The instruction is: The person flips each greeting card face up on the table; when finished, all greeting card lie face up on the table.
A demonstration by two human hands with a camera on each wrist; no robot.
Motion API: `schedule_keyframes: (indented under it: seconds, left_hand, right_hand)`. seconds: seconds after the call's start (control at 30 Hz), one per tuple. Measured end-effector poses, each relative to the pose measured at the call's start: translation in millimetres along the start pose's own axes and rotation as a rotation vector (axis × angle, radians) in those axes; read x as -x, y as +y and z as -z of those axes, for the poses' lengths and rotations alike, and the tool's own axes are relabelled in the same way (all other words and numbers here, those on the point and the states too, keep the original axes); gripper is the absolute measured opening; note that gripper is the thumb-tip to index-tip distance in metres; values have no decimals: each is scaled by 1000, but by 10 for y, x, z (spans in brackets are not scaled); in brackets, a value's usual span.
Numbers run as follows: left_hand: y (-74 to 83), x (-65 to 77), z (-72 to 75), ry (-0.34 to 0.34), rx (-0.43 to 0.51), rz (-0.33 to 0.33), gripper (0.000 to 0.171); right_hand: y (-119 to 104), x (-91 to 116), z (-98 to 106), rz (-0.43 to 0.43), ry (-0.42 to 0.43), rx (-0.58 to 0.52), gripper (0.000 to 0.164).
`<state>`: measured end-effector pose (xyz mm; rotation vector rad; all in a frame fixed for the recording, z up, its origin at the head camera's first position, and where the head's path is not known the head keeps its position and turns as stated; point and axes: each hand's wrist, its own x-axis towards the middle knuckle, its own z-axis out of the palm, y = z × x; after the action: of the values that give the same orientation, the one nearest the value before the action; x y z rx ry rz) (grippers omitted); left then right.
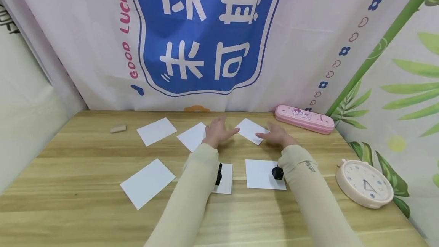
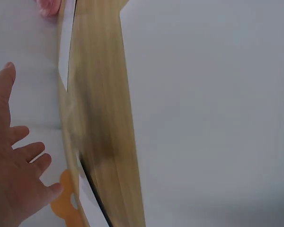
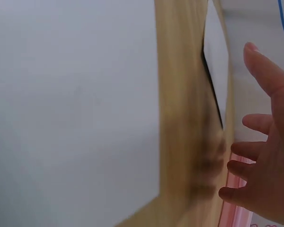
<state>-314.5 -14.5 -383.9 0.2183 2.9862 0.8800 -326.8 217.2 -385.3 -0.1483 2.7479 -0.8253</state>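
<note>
Cream sleeves (image 1: 192,197), white card (image 1: 251,129) between hands (image 1: 217,131) (image 1: 277,135)

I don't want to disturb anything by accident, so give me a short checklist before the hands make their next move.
1. Left hand empty: ok, fingers spread.
2. Right hand empty: ok, fingers spread.
3. Back-right card free of other cards: ok, none overlaps it.
4. Its underside blank: cannot tell, hidden.
5. Front-middle card fully visible from the head: not ok, left sleeve hides part.
6. Pink case off the cards: ok.
</note>
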Motion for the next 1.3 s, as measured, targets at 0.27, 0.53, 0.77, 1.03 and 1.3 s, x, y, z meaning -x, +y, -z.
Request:
schedule_keyframes:
  seconds: [0.27,0.53,0.77,1.03,1.3]
  left_hand:
    - [-3,15,-121,-18,199,45,77]
    - [-128,62,-236,-32,162,7,70]
    - [-158,56,-269,-32,90,-32,61]
    - [-138,42,-321,-46,-48,-45,63]
    - [-134,62,-326,-33,-57,-61,66]
  right_hand:
    - [-49,-35,-121,-8,24,70,84]
    - [-52,-14,-179,-43,-2,197,93]
    - [-55,-19,-209,-48,-40,196,92]
    - [-30,9,-227,-30,-75,208,93]
    - [-39,41,-238,-35,-65,229,95]
